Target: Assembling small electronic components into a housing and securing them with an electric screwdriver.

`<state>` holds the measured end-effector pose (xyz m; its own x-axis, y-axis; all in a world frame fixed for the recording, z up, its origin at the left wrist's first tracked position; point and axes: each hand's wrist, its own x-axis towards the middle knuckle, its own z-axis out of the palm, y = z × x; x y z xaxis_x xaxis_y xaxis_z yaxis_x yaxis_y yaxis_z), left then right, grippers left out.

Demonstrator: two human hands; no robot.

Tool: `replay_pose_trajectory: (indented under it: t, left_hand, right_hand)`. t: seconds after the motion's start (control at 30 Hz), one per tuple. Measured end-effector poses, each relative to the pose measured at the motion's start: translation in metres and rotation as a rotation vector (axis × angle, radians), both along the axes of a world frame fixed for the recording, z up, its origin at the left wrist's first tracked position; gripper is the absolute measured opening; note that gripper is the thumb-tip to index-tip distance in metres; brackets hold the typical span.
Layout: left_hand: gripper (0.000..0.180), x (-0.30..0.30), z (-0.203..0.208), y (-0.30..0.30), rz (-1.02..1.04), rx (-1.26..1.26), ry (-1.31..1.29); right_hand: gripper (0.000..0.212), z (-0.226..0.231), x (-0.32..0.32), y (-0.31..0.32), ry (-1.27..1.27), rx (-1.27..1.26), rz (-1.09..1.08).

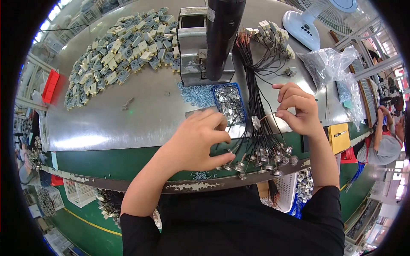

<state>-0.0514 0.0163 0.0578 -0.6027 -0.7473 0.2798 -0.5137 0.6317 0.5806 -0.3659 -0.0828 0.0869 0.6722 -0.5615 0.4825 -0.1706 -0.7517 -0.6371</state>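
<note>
My right hand (299,109) pinches a thin reddish wire between thumb and forefinger. At that wire's other end hangs a round metal part (256,122). My left hand (196,141) is slightly blurred, with thumb and forefinger apart. It is beside the blue tray (244,112) of small metal pieces, and its thumb is close to the round metal ends (265,160) of the wires. A thick bundle of black wires (255,91) runs between my hands, with those round parts at its near end on the green table edge.
A machine with a black cylinder (224,38) stands beyond my hands, small screws (198,94) by its base. A heap of grey-and-cream blocks (128,49) covers the far left. A blue fan (301,30), plastic bag (326,66) and yellow pad (339,138) are at right.
</note>
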Motion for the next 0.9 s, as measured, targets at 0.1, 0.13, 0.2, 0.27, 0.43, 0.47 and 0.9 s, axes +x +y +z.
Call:
replay_pose_trajectory:
  t: [0.1, 0.13, 0.2, 0.27, 0.43, 0.47, 0.9]
  left_hand:
    - [0.038, -0.002, -0.001, 0.001, 0.064, 0.135, 0.318]
    - [0.047, -0.004, 0.000, 0.001, 0.145, 0.232, 0.531]
    - [0.053, -0.021, 0.006, 0.000, 0.157, 0.414, 0.873]
    - [0.052, -0.028, 0.016, -0.003, 0.127, 0.650, 1.313]
    - [0.036, 0.009, 0.007, 0.002, 0.026, 0.794, 1.240]
    - [0.027, 0.016, 0.008, 0.004, 0.006, 0.885, 1.336]
    - [0.027, 0.049, 0.007, -0.006, 0.140, 1.157, 1.523]
  right_hand:
    - [0.010, 0.001, 0.018, -0.002, -0.125, 0.056, -0.064]
    - [0.008, 0.002, 0.025, -0.003, -0.189, 0.095, -0.096]
    - [0.007, 0.004, 0.039, -0.003, -0.160, 0.144, -0.138]
    - [0.005, 0.012, 0.054, -0.003, -0.074, 0.181, -0.168]
    - [0.009, 0.015, 0.091, -0.003, 0.100, 0.003, 0.063]
    - [0.010, 0.015, 0.099, -0.003, 0.115, -0.032, 0.106]
    - [0.012, -0.004, 0.140, -0.020, 0.084, 0.218, 0.300]
